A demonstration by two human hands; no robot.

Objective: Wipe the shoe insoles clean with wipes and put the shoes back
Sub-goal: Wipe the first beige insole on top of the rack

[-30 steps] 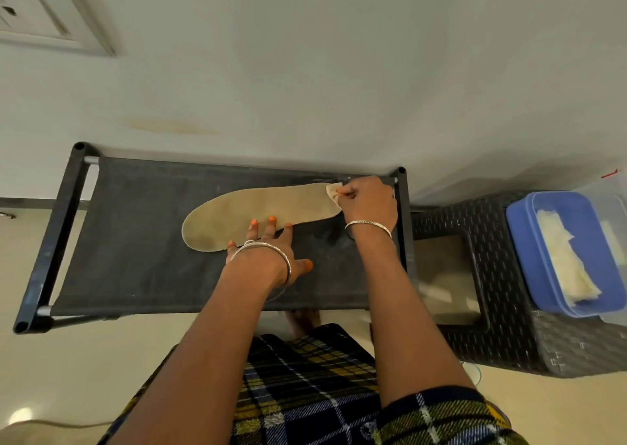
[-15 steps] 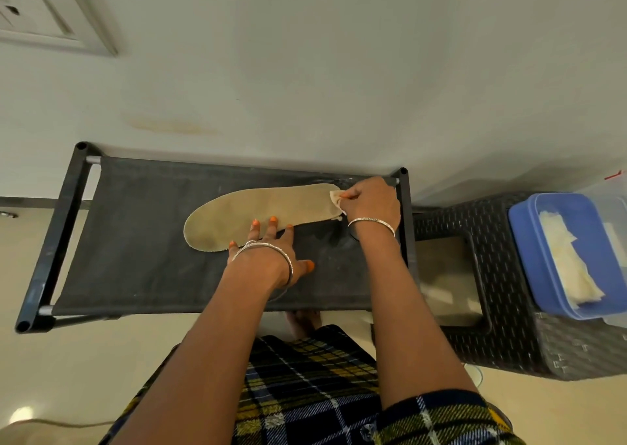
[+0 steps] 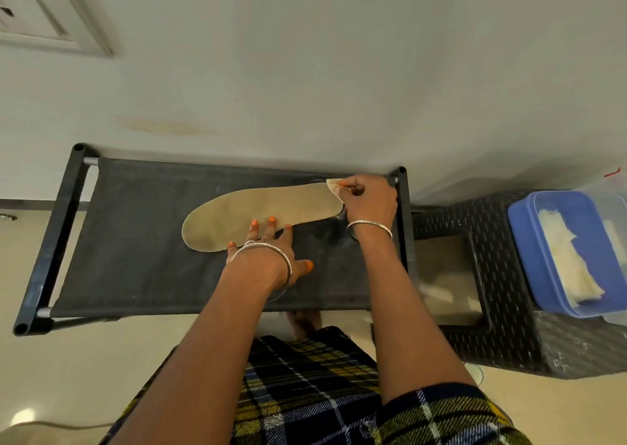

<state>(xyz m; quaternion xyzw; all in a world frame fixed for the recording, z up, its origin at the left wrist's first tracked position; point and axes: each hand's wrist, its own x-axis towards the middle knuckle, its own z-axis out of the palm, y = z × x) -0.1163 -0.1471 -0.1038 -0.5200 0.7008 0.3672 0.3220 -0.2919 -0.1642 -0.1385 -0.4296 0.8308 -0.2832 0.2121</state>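
A tan insole [image 3: 258, 212] lies flat on the black fabric top of a shoe rack [image 3: 135, 261], toe end to the left. My left hand [image 3: 271, 251] presses its near edge with straight fingers, thumb out on the fabric. My right hand [image 3: 368, 200] sits at the insole's right heel end and pinches a small pale wipe [image 3: 333, 185] against the far corner of it. No shoe is in view.
A dark woven stool [image 3: 502, 309] stands right of the rack. On it sits a blue plastic box [image 3: 529, 258] holding white wipes [image 3: 566, 261]. A pale wall rises behind the rack. The floor is beige tile.
My right hand with the wipe has shifted slightly along the heel end toward the far corner. The left hand and the insole stay in place.
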